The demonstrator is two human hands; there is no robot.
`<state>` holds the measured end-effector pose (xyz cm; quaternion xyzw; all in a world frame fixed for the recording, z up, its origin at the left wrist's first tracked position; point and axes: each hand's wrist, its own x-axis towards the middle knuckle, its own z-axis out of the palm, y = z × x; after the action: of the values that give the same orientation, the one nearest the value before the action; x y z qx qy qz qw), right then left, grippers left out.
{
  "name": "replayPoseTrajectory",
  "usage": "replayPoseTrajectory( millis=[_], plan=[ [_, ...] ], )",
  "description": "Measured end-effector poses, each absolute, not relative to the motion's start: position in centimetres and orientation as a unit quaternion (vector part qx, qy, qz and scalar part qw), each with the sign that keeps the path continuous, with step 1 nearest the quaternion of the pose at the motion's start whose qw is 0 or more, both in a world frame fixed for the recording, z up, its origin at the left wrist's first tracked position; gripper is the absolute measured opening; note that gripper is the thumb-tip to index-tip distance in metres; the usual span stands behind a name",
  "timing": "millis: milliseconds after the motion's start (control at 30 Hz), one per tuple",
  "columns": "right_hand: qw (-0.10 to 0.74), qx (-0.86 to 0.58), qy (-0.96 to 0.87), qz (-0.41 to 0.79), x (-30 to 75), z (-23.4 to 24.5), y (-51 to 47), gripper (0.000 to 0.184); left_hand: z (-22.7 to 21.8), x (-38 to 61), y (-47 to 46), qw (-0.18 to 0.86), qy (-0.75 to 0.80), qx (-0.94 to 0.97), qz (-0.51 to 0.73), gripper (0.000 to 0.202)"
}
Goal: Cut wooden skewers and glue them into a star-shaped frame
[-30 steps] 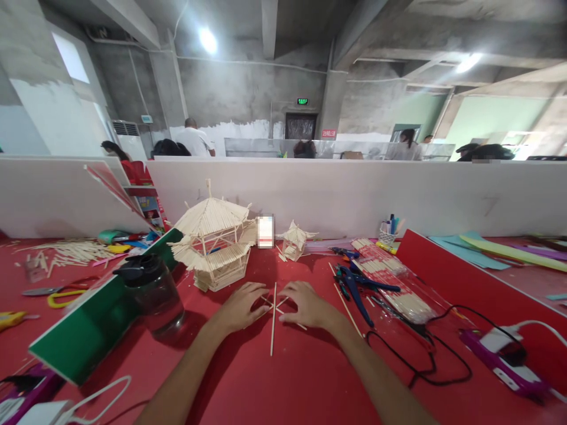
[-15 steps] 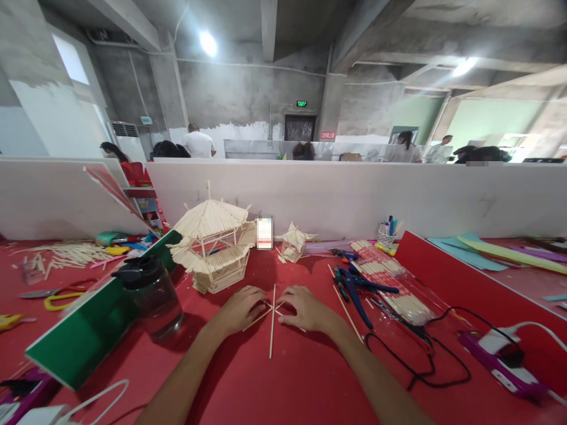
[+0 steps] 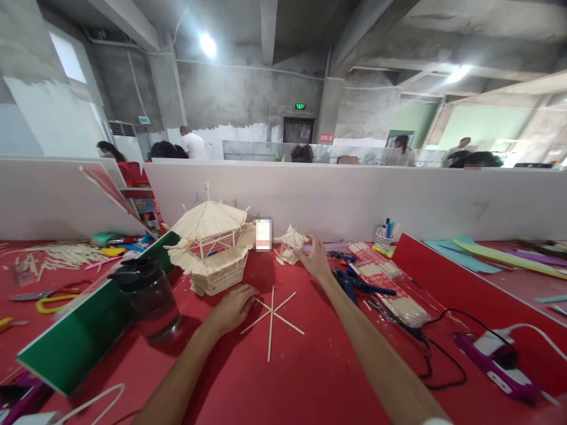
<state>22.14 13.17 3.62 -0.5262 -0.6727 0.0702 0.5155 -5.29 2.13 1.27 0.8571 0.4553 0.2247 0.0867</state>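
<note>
Head view: I look down along both bare arms onto a red bench (image 3: 310,383) strewn with craft gear.
Crossed sticks: three thin wooden sticks, the crossed sticks (image 3: 271,313), lie flat mid-bench and meet at one spot like a star. The longest runs from 12 to 6 o'clock, and neither hand holds them.
Left hand: the left hand (image 3: 233,307) rests palm down at 9 o'clock of the star. Its grip is released and the fingers are loosely bent. The fingertips are just beside the nearest stick end, but I cannot tell if they touch it.
Right hand: the right hand (image 3: 316,260) is stretched far out at 1 o'clock of the star, fingers spread, grip released and holding nothing. Its fingertips are at the 3 o'clock eave of the small pavilion (image 3: 290,239).
Small pavilion: upright near the white divider (image 3: 398,200), at 12 o'clock of the star.
Large pavilion: the large pavilion (image 3: 210,242), built of sticks, stands at 11 o'clock of the left hand, close by.
Jar: a dark-lidded jar (image 3: 148,295) stands at 9 o'clock of the left hand, against a green board (image 3: 75,339).
Right side: blue pliers (image 3: 354,283) and a packet of sticks (image 3: 385,277) lie at 4 o'clock of the right hand. A purple glue gun (image 3: 496,360) with a black cord (image 3: 425,354) lies farther toward 4 o'clock.
</note>
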Motion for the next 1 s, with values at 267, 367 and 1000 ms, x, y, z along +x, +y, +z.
replayPoseTrajectory(
  millis=[267,367,1000],
  plan=[
    [0.412,-0.584,-0.692,0.099,20.8,6.3,19.6,0.029,0.7,-6.2,2.8,0.098,0.464,0.845,0.248,0.038],
    [0.435,-0.559,-0.701,0.085,21.3,5.9,19.3,0.023,0.7,-6.3,3.0,0.098,0.464,0.842,0.256,0.038],
    [0.549,-0.378,-0.73,0.149,20.0,9.7,7.9,0.027,0.7,-6.3,3.1,0.088,0.556,0.788,0.248,0.033]
  ],
)
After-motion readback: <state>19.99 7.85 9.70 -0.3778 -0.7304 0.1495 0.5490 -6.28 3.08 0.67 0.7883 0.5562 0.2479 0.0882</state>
